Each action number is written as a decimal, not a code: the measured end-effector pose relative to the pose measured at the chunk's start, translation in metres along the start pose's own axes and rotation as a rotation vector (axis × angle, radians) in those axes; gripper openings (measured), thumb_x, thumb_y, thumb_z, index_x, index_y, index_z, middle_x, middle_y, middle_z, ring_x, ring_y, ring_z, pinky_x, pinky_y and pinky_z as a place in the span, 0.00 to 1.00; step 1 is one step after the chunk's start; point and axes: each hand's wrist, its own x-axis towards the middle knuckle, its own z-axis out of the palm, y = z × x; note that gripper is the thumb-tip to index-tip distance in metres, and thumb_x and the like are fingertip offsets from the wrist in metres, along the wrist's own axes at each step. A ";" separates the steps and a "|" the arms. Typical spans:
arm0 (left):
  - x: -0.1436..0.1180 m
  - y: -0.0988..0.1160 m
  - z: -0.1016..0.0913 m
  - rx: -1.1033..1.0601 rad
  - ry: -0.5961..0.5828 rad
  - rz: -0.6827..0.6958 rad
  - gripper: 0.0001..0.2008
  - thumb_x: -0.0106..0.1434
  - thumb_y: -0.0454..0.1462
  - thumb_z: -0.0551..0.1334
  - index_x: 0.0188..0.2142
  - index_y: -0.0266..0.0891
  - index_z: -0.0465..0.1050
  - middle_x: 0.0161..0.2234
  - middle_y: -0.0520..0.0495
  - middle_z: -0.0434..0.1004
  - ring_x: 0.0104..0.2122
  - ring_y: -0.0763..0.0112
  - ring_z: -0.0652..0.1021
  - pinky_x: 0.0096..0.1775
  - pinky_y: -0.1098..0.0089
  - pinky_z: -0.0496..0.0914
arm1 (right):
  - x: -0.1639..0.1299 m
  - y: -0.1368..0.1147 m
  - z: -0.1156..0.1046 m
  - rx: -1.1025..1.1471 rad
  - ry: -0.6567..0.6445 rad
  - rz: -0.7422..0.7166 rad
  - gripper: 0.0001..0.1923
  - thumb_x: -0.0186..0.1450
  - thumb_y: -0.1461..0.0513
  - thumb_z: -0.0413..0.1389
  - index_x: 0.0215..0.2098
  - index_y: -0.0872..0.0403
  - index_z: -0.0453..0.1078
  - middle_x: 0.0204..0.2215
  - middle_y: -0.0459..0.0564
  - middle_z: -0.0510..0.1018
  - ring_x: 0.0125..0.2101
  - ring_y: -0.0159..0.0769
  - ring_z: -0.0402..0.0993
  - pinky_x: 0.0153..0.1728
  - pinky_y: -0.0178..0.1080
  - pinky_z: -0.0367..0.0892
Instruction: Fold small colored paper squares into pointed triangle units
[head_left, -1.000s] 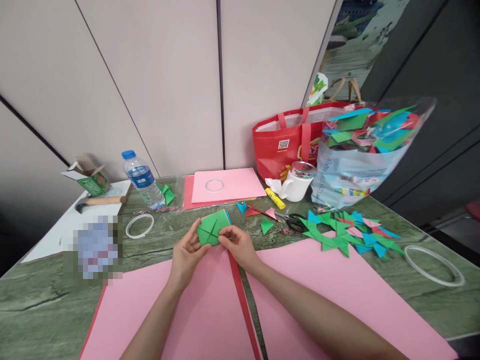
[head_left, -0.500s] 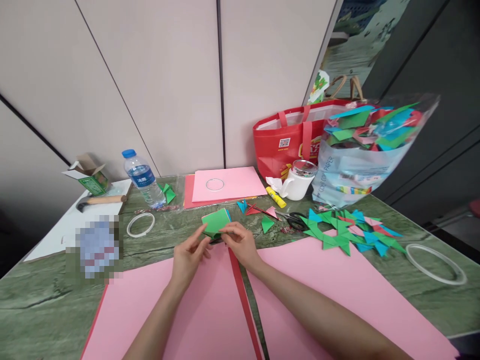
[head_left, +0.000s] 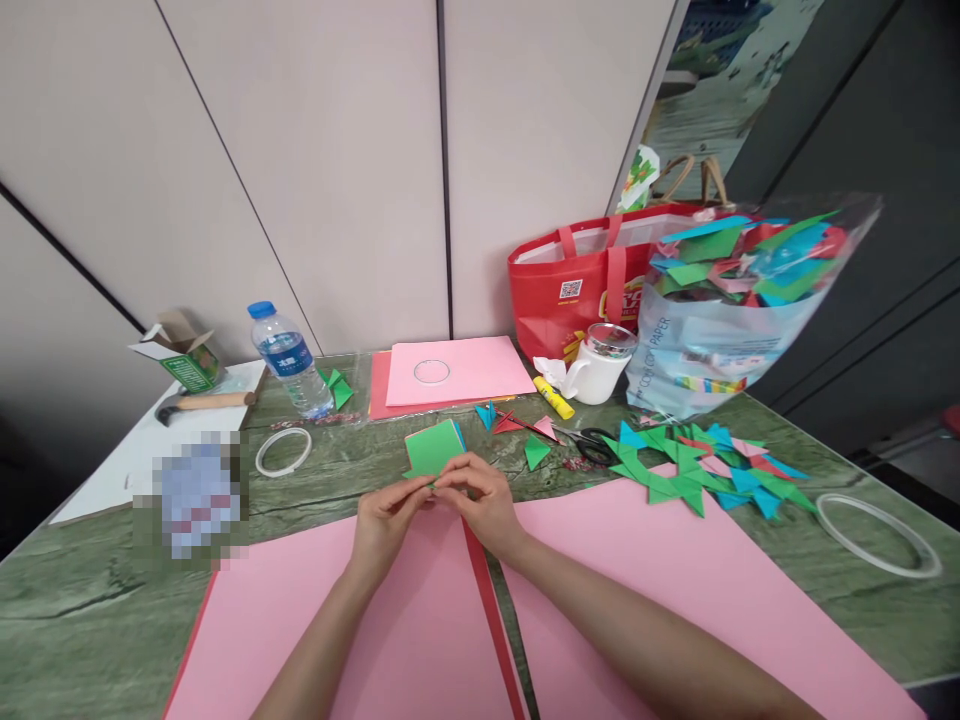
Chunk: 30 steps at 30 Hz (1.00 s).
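Note:
My left hand [head_left: 385,522] and my right hand [head_left: 482,500] meet fingertip to fingertip above the front pink sheets. Both are closed in a pinch on a small folded green paper [head_left: 410,475], mostly hidden by the fingers. Just behind them lies a stack of square paper [head_left: 435,445], green on top with a blue edge showing. To the right of my right hand are a loose green folded piece [head_left: 536,452], a blue one [head_left: 486,414] and black-handled scissors [head_left: 596,446].
Large pink sheets [head_left: 645,580] cover the table front. Joined paper stars [head_left: 675,470] and a white ring [head_left: 877,535] lie right. Behind stand a white mug [head_left: 600,370], a red bag [head_left: 547,310] and a plastic bag of folded paper [head_left: 697,350]. A bottle [head_left: 289,360] and hammer [head_left: 202,402] are left.
Both hands have drawn slightly toward me and their fingertips have come together on the small green paper. More of the square stack behind them now shows.

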 end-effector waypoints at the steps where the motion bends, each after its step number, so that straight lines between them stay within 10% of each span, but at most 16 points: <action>1: 0.000 0.000 0.000 0.019 -0.001 0.017 0.06 0.48 0.37 0.64 0.28 0.41 0.78 0.25 0.49 0.80 0.24 0.65 0.78 0.30 0.68 0.72 | 0.000 -0.001 0.000 -0.009 -0.015 -0.004 0.03 0.53 0.63 0.58 0.26 0.49 0.74 0.28 0.47 0.70 0.29 0.32 0.68 0.25 0.33 0.65; 22: 0.001 0.000 -0.004 0.090 0.104 0.106 0.05 0.48 0.36 0.64 0.26 0.43 0.78 0.24 0.50 0.77 0.25 0.69 0.74 0.29 0.72 0.68 | 0.001 0.005 0.002 -0.037 0.082 0.093 0.13 0.48 0.62 0.62 0.32 0.51 0.69 0.41 0.50 0.62 0.40 0.37 0.65 0.37 0.37 0.65; 30: 0.003 -0.001 -0.004 0.137 0.114 0.127 0.04 0.47 0.37 0.65 0.25 0.44 0.78 0.20 0.51 0.75 0.20 0.72 0.70 0.27 0.72 0.68 | 0.005 0.009 0.003 0.263 -0.049 0.277 0.10 0.46 0.61 0.62 0.27 0.54 0.69 0.22 0.44 0.71 0.24 0.31 0.68 0.27 0.34 0.65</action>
